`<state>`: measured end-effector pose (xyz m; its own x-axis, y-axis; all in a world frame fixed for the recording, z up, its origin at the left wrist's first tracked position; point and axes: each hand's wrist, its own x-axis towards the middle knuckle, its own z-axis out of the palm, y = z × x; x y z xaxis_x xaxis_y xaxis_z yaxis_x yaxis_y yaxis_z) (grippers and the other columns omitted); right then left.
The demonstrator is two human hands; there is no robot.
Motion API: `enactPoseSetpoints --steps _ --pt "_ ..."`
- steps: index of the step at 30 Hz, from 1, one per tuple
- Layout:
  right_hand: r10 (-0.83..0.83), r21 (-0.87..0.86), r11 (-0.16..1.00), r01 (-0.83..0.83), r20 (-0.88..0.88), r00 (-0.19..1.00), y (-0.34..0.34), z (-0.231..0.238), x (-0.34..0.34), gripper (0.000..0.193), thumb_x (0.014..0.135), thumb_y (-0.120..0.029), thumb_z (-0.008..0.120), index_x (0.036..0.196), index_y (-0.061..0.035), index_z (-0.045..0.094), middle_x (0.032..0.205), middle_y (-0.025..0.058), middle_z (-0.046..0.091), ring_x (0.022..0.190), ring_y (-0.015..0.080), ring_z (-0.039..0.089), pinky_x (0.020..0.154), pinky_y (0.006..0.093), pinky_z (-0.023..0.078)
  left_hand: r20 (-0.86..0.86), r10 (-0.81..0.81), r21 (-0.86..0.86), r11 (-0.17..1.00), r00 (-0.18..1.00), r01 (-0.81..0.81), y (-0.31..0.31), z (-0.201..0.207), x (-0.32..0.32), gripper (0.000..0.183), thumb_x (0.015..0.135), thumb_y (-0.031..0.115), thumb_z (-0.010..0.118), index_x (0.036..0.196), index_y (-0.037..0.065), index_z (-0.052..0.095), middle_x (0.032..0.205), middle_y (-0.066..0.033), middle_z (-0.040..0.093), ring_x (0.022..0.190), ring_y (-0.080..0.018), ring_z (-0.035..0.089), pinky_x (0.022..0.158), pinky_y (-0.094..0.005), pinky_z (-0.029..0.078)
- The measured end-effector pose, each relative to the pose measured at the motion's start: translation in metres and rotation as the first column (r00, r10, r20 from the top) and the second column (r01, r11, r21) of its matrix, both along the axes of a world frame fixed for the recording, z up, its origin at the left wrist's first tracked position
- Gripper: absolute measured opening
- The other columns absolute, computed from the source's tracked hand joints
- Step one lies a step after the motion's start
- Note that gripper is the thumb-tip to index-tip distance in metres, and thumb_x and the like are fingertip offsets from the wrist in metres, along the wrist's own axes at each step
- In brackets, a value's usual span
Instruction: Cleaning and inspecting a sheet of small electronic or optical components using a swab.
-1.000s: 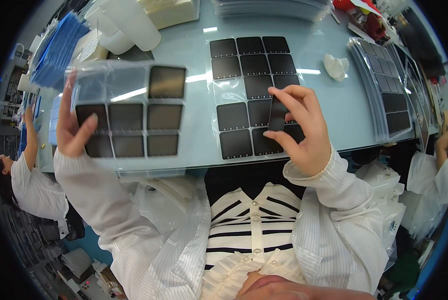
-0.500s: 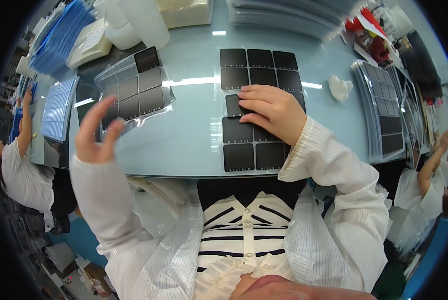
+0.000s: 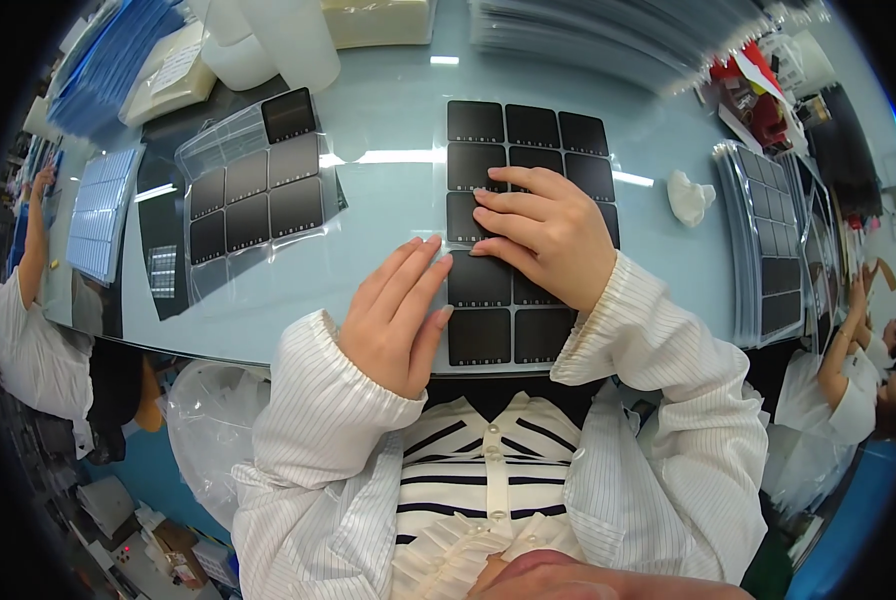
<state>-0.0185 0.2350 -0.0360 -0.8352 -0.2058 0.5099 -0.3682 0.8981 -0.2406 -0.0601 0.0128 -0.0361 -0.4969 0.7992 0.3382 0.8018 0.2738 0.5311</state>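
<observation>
"Squares of thin, shiny black stuff with round corners were laid in neat rows on the pale blue, shiny table. Which step was being done?"

"It was guessed that one in the third row was being put straight. The bare right hand was spread over the squares, with its fingers bent. Whether one was being pinched could not be told."

"And the bare left hand?"

"It was held open by the left edge of the rows. Whether they were touched could not be told."

"What was called for next?"

"A soft, flat push, perhaps, so that no edge was left crooked."

"How did the squares look?"

"They were marked with small pale signs along the bottom. Seven more black squares were held in a clear plastic sheet with pockets, over on the left."
</observation>
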Motion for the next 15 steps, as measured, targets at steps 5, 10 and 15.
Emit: enactPoseSetpoints --steps 5,10,15 --pt "0.012 0.004 1.0 -0.012 0.004 1.0 0.0 0.0001 -0.0005 0.027 0.067 -0.019 0.075 0.087 -0.0022 0.068 0.095 0.0071 0.068 0.102 0.0264 0.06 0.085 0.0388 0.049 -0.02 0.022 -0.075 0.997 1.0 -0.023 0.0022 0.0012 0.0014 0.045 0.075 0.005 0.063 0.119 -0.004 0.053 0.129 -0.0182 0.05 0.121 -0.0344 0.047 0.098 -0.0416 0.039" --pt "0.04 0.016 0.999 -0.04 0.014 0.999 0.0012 0.0006 -0.002 0.027 0.068 -0.018 0.074 0.088 -0.0007 0.068 0.096 0.0076 0.067 0.101 0.0262 0.06 0.084 0.0386 0.05 -0.036 0.026 -0.087 0.996 0.999 -0.029 0.0044 0.001 -0.0002 0.046 0.074 0.006 0.064 0.118 -0.004 0.054 0.128 -0.018 0.051 0.121 -0.0343 0.047 0.097 -0.0415 0.039" --pt "0.037 0.045 0.998 -0.04 0.073 0.997 0.0006 0.0013 0.0048 0.032 0.069 -0.017 0.073 0.095 -0.0006 0.066 0.103 0.0094 0.065 0.106 0.0275 0.057 0.089 0.0406 0.047 -0.051 0.036 -0.093 0.995 0.998 -0.041 0.0051 0.0016 0.0005 0.045 0.074 0.006 0.064 0.117 -0.004 0.054 0.128 -0.0176 0.051 0.121 -0.0342 0.047 0.096 -0.042 0.039"
